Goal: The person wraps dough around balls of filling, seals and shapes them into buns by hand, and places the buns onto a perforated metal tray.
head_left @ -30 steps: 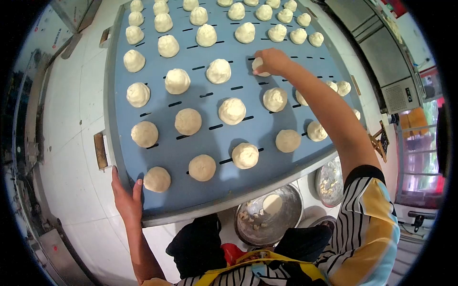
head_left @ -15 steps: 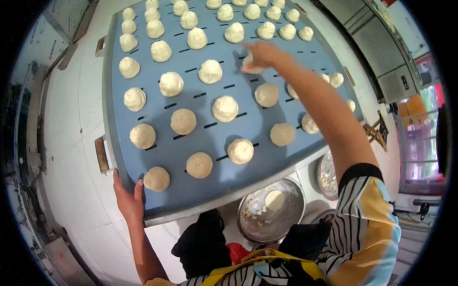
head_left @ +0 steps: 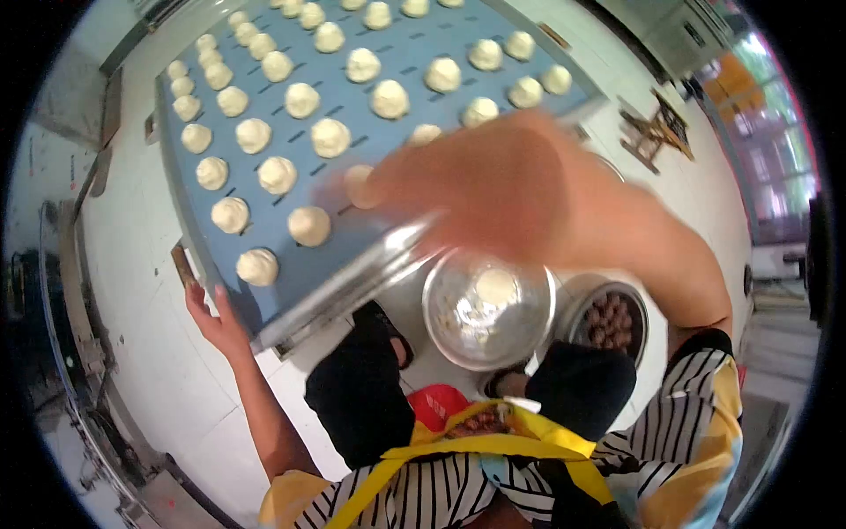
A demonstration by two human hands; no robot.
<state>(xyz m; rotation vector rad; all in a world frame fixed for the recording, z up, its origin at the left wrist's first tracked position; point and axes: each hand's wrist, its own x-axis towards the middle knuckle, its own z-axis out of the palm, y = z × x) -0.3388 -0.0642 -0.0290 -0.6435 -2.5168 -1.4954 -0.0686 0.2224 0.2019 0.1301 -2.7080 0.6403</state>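
A large blue slotted tray [head_left: 352, 234] with a metal rim bears rows of pale, peaked dough balls [head_left: 309, 227]. My left hand [head_left: 216, 319] is at the tray's near left corner, its thumb against the rim and its fingers stretched apart. Close to the camera, my right hand [head_left: 493, 189] is smeared by motion above the tray's near right part, hiding some of the dough balls. Its fingers are too blurred to show whether anything is in them. The nearest dough ball [head_left: 257, 267] sits beside the left rim, a little beyond my left hand.
Below the tray's front edge, a metal bowl [head_left: 441, 339] on the tiled floor holds a piece of dough [head_left: 495, 286] and scraps. Right of it, another bowl [head_left: 641, 317] contains brown balls [head_left: 610, 322]. A wooden stool [head_left: 661, 128] stands at the right.
My right hand has come away from a dough ball on the tray, back and up toward the camera. The view has shifted, showing the tray farther left and the bowl of brown balls more fully.
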